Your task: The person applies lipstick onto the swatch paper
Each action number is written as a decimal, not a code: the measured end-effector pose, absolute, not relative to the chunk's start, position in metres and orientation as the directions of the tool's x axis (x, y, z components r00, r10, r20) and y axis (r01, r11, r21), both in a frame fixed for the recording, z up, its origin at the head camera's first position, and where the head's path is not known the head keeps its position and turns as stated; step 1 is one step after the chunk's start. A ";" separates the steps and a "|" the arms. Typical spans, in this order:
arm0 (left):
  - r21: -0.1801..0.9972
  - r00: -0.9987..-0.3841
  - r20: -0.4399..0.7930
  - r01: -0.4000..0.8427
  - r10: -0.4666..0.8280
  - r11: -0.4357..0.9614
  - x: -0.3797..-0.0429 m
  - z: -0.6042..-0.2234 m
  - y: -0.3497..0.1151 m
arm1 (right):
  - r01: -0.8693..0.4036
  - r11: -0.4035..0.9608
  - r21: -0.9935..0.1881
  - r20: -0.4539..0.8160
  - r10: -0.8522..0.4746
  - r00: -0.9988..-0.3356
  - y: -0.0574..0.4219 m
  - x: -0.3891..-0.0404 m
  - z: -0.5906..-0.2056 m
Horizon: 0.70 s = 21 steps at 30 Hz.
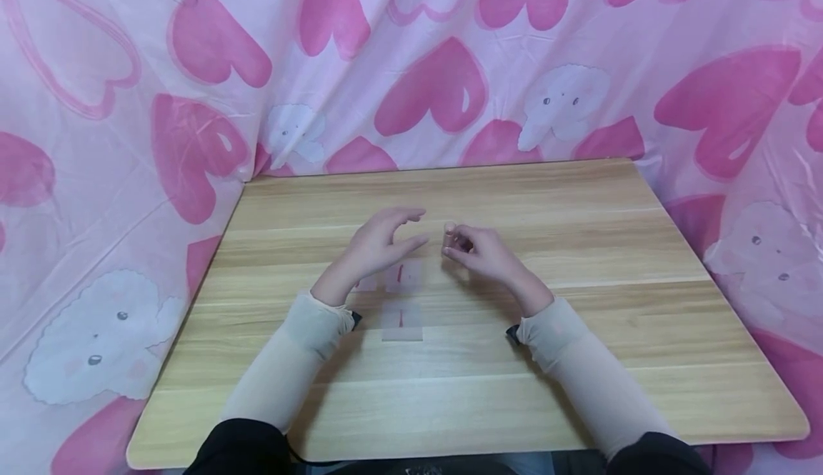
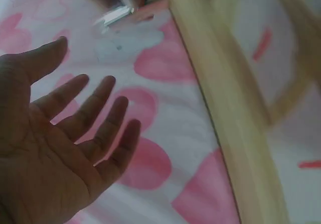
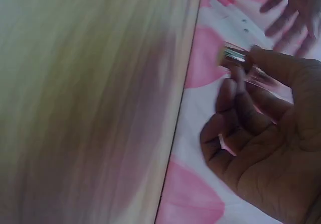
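My right hand pinches a small shiny tube between thumb and fingertips, held upright over the table in the head view. In the right wrist view the tube has a tan end and a glossy, glass-like side; the fingers cover the rest. Across from it, my left hand is raised with fingers spread and thumb apart, holding nothing. The left wrist view shows its palm with the fingers loosely extended. Below the left hand lie clear square sheets with red marks, one nearer and one farther.
A third clear sheet is partly covered by my left wrist. The wood-grain table has its far edge against a pink curtain with hearts and cloud faces. Light sleeves and small black wrist straps are on both arms.
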<state>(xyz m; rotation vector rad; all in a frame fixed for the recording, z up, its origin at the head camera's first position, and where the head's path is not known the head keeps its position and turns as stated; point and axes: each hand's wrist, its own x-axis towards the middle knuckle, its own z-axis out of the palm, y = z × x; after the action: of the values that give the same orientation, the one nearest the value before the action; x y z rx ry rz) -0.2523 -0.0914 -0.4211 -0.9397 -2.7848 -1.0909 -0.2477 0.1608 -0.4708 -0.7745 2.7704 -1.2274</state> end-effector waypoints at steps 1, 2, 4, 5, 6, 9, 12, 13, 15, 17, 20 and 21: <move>0.589 -0.830 0.200 0.527 0.521 0.613 -0.252 -0.424 -0.094 | -0.421 0.584 -0.694 0.160 -0.445 -0.881 0.162 -0.249 -0.473; 0.569 -0.838 0.186 0.517 0.512 0.639 -0.252 -0.427 -0.097 | -0.417 0.596 -0.686 0.147 -0.447 -0.882 0.163 -0.250 -0.476; 0.541 -0.856 0.158 0.493 0.493 0.682 -0.251 -0.431 -0.101 | -0.408 0.616 -0.674 0.123 -0.451 -0.884 0.165 -0.252 -0.479; 0.532 -0.861 0.149 0.484 0.486 0.695 -0.250 -0.433 -0.104 | -0.404 0.622 -0.671 0.113 -0.453 -0.884 0.165 -0.252 -0.481; 0.526 -0.867 0.139 0.473 0.478 0.706 -0.250 -0.435 -0.106 | -0.400 0.628 -0.668 0.104 -0.453 -0.885 0.166 -0.253 -0.482; 0.535 -0.883 0.112 0.441 0.457 0.721 -0.247 -0.438 -0.112 | -0.393 0.648 -0.652 0.081 -0.457 -0.886 0.167 -0.253 -0.486; 0.566 -0.896 0.082 0.402 0.436 0.720 -0.245 -0.440 -0.116 | -0.385 0.658 -0.647 0.065 -0.456 -0.888 0.167 -0.254 -0.488; 0.573 -0.899 0.074 0.392 0.431 0.720 -0.244 -0.441 -0.118 | -0.385 0.661 -0.645 0.063 -0.456 -0.888 0.167 -0.254 -0.488; 0.582 -0.902 0.065 0.381 0.426 0.718 -0.244 -0.442 -0.120 | -0.380 0.662 -0.646 0.059 -0.453 -0.890 0.167 -0.255 -0.487; 0.583 -0.904 0.061 0.376 0.423 0.720 -0.244 -0.443 -0.121 | -0.378 0.661 -0.648 0.058 -0.452 -0.890 0.166 -0.256 -0.487; 0.588 -0.904 0.064 0.377 0.423 0.716 -0.244 -0.444 -0.123 | -0.372 0.665 -0.647 0.046 -0.453 -0.890 0.166 -0.256 -0.487; 0.589 -0.904 0.069 0.379 0.423 0.714 -0.244 -0.444 -0.124 | -0.371 0.664 -0.650 0.043 -0.454 -0.890 0.167 -0.256 -0.487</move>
<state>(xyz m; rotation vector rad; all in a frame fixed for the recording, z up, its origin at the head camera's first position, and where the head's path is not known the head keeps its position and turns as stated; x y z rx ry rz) -0.2444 -0.1237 -0.4440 -0.6960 -2.9734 -0.9968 -0.2558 0.1669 -0.4872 -0.6853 2.7526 -1.0333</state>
